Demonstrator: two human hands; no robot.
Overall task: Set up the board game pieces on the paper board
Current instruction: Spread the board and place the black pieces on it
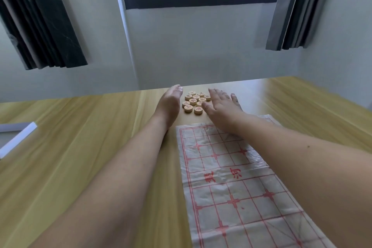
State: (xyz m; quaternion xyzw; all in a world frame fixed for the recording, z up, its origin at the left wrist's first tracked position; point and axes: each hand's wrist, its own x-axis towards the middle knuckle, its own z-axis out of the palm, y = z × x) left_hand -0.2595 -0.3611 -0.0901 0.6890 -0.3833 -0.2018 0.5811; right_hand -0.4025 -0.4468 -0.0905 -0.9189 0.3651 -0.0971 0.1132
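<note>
Two bare forearms reach from 6 o'clock across the creased paper board [237,183], which lies flat nearest the person with its red grid bare, no piece on it yet. Beyond its far edge, at 12 o'clock, the wooden pieces [196,101] sit clustered on the table [80,147]. Left hand [171,99] stands edge-on at their 9 o'clock, right hand [220,104] flat at 3 o'clock; both have straight fingers gripping nothing, likely corralling the cluster.

Eleven visible wooden game pieces [196,101], one paper board [231,177], two hands [171,98]
</note>
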